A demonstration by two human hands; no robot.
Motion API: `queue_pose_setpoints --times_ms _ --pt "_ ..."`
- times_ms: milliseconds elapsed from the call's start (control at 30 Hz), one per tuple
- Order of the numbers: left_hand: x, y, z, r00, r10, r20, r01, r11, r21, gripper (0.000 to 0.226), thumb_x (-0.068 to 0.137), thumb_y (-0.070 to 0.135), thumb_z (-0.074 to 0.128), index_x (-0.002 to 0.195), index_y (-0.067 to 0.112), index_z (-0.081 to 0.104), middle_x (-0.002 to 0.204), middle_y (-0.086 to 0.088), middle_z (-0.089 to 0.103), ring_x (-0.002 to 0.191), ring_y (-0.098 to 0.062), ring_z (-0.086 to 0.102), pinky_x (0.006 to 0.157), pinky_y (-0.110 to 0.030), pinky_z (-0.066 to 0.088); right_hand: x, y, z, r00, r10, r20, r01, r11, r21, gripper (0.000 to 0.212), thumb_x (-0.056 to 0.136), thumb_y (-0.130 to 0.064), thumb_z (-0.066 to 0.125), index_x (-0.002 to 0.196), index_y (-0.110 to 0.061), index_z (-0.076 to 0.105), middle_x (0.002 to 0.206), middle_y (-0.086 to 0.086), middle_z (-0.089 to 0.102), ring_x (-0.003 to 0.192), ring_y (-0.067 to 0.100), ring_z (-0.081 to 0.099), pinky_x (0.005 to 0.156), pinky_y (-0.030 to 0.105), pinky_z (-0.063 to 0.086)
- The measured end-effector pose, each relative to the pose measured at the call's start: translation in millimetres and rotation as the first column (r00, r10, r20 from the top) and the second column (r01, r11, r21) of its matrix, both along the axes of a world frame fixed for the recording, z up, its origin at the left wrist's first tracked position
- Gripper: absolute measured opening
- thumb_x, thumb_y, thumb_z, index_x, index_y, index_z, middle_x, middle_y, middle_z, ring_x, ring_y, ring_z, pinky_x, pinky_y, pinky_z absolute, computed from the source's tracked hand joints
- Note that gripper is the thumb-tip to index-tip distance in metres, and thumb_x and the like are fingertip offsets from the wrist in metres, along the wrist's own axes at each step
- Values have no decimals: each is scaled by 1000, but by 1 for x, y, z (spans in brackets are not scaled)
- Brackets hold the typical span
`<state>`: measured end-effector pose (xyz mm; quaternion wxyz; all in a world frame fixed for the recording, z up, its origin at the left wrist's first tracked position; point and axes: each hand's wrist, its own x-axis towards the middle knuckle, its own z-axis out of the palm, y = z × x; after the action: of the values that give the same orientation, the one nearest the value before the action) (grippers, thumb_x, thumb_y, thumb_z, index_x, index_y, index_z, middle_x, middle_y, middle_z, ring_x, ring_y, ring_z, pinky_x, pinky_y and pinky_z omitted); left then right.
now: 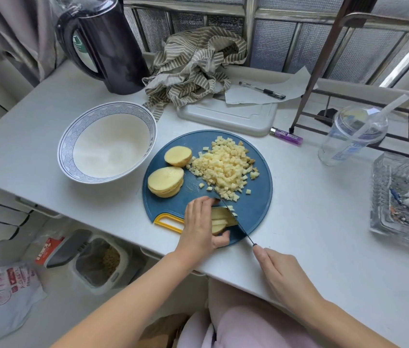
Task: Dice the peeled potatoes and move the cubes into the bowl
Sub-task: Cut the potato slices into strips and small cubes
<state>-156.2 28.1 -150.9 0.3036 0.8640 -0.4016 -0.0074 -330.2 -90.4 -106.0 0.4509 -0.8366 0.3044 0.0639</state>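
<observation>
Dicing: left hand (202,222) fingers curl over potato strips (221,218), right hand (282,275) grips knife (244,233); next, crosswise cuts, cubes (226,167) to bowl (72,136)

Pale cubes (226,167) heaped (bowl (90,126) beside).

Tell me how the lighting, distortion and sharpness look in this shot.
Head view: soft daylight through the frosted window leaves faint shadows, with one blown-out strip upper right; the wide lens bows the table edges; the diced potato and the left hand on the potato strips are sharp; the knife in the right hand is a thin line; the floor bag lower left looks soft.
</observation>
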Motion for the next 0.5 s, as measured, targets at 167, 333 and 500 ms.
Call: queue_pose_setpoints --times_ms 167,333,500 --pt "1 -1 0 998 12 -67 -8 999 50 73 67 50 57 122 3 49 117 -10 49 110 -20 37 100 -30 29 8 3 2 1000 -1 11 1 1000 15 54 86 -64 25 64 -16 33 56 -3 36 53 10 34 56 26 29" --pt "26 12 11 973 -178 -149 190 979 68 75 69 52 57 131 10 48 125 -3 43 117 -13 33 104 -20 24 0 -13 7 999 -17 35 17 1000 20 69 83 -72 25 67 -6 37 59 -3 37 55 10 33 59 30 30" --pt "32 16 13 955 -276 -109 287 953 95 62 78 49 59 127 10 55 116 -4 49 105 -11 34 93 -17 25 -13 -27 10 1000 -18 13 18 1000 0 89 70 -93 18 68 -6 35 58 -4 34 56 11 32 58 33 28"
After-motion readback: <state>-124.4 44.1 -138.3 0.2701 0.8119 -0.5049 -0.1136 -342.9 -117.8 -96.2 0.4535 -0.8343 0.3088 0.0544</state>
